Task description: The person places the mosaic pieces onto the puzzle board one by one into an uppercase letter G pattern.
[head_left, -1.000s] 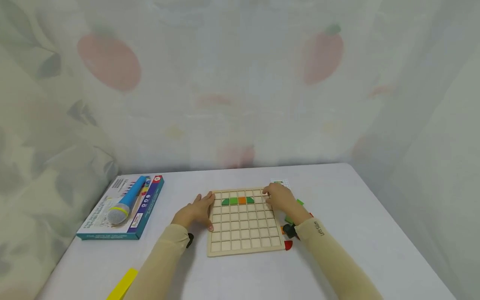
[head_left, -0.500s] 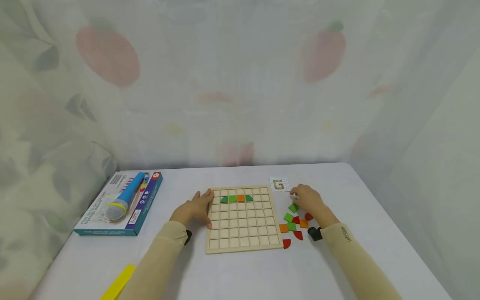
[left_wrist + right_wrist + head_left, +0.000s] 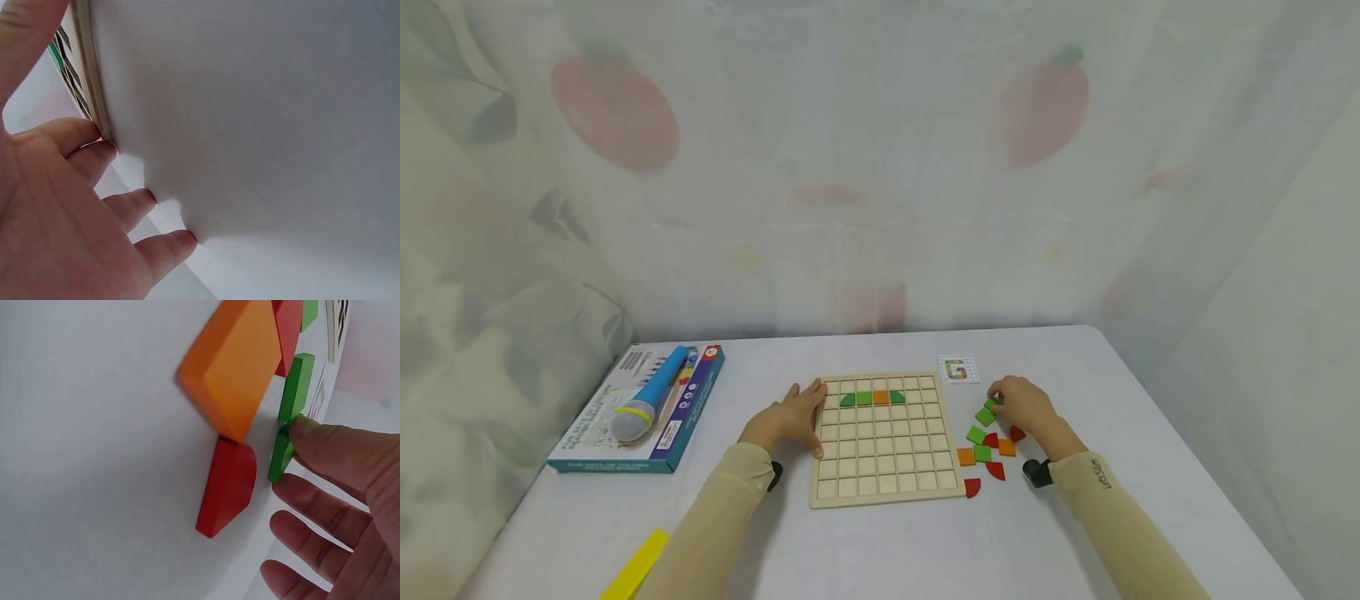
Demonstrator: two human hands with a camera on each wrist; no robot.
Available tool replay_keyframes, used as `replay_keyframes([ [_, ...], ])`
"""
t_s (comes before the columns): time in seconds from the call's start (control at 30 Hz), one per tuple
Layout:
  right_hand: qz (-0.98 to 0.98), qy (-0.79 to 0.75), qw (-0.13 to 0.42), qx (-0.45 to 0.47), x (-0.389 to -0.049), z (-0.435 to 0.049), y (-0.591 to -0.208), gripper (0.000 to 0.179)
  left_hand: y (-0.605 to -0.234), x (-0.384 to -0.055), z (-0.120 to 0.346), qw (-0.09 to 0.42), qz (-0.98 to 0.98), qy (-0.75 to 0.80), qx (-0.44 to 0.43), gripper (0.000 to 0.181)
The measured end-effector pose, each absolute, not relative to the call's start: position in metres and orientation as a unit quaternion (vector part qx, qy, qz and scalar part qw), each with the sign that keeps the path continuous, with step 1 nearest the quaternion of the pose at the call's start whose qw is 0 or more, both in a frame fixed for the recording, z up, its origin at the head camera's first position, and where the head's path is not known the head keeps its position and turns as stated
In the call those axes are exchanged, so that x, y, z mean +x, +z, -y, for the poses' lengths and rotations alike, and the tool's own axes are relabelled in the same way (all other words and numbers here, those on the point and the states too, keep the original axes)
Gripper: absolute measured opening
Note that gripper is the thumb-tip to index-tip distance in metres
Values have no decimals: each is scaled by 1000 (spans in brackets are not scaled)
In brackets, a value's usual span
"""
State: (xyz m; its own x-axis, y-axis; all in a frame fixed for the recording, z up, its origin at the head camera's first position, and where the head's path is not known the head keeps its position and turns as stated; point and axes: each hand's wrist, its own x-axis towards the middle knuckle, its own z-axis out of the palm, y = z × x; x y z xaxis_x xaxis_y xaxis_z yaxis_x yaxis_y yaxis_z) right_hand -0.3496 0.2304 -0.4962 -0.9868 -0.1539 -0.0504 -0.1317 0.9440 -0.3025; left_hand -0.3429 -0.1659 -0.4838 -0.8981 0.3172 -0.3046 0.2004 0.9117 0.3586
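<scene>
My left hand (image 3: 784,423) rests against the left edge of a wooden grid board (image 3: 887,502), fingers spread. In the left wrist view, fingertips touch the board's rim (image 3: 94,75) and the white tabletop. A row of green and orange pieces, including an orange square (image 3: 881,397), sits in the board's upper cells. Right of the board, my right hand (image 3: 1028,410) pinches a small green tile (image 3: 281,453) between thumb and fingertip, at the tabletop. Another green tile (image 3: 296,387) lies right beside it. An orange square tile (image 3: 234,369) and a red quarter-round tile (image 3: 228,487) lie nearer the wrist camera.
Several loose green, orange and red tiles, among them a red one (image 3: 972,487), lie along the board's right side. A pattern card (image 3: 958,369) lies behind them. At the left, a blue toy microphone (image 3: 651,396) rests on a flat box (image 3: 613,462). A yellow strip (image 3: 636,567) lies near the front.
My right hand has moved from the board's upper right corner to the loose tiles at the right and now pinches a green tile. The left hand stays at the board's edge.
</scene>
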Motion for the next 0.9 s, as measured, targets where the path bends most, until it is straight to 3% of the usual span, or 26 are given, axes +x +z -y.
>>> replay_keyframes([
  [0.63, -992, -100, 4, -73, -355, -221, -495, 25, -482, -342, 166, 176, -962, 161, 134, 124],
  [0.9, -981, -86, -79, -158, -362, -191, -487, 26, -488, -344, 166, 178, -961, 164, 134, 124],
])
